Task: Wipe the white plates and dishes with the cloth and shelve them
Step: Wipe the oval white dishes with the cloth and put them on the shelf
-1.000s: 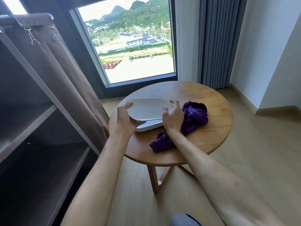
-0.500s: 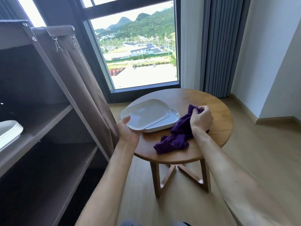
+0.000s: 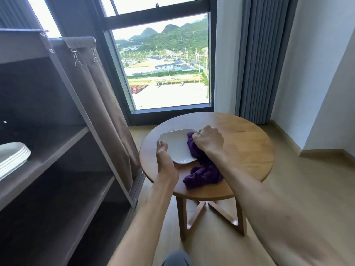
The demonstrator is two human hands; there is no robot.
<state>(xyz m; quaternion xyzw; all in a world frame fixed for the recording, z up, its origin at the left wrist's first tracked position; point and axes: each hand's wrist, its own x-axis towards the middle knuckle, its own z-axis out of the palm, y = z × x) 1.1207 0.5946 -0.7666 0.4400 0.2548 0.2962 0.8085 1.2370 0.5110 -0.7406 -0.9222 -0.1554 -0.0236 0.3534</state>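
Head view shows a white dish held tilted above the left part of the round wooden table, its hollow face turned up and toward the right. Its left rim is pinched by the left hand, thumb over the edge. The right hand lies at the dish's far right corner, fingers bunched around the purple cloth, which is pressed against the dish's face and trails down onto the table's near edge. So the wiping hand sits right of the dish, and the dish's long axis runs from near right to far left. The shelf with stacked white plates stands well apart to the left, nearer the left hand. Whether more dishes lie under the held one cannot be told; the hands cover that spot.
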